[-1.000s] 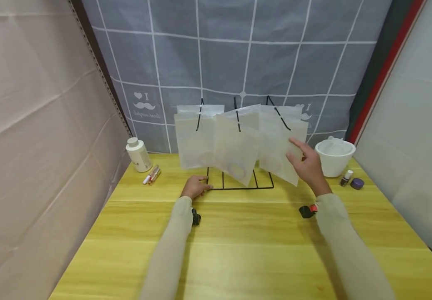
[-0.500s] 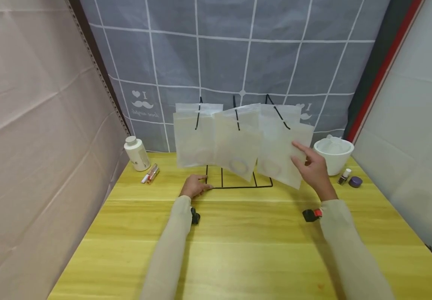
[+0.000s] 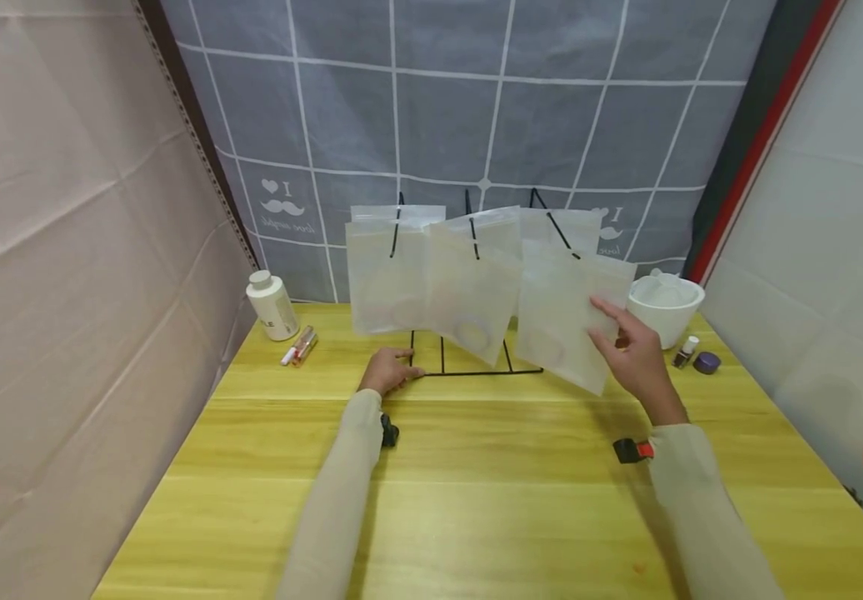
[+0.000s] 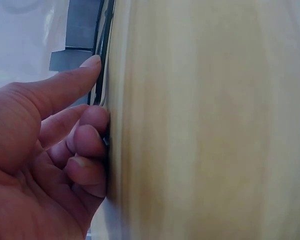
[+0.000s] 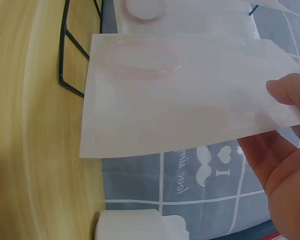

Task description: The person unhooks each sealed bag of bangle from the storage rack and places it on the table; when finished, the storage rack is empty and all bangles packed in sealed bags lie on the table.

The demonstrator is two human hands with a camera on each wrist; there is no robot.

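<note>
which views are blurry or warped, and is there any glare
Head view: sharp, with wide-angle bending at the edges and soft sheen on the table. Left wrist view: the tabletop is a smeared blur, the left hand fairly clear. Right wrist view: the frosted bag is fairly clear, the table beside it blurred; no harsh glare.

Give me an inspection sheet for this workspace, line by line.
Surface: yellow wooden table.
Job's things: translucent frosted pouch pinched at its edge; two more frosted pouches hang on the black wire rack.
Clutter: white pill bottle, small tubes, white bowl, small vial, purple cap.
Grippers: right hand holds the pouch; left hand rests on the rack's base.
Cables: nothing seen.
Surroundings: grey grid-patterned curtain behind.
</note>
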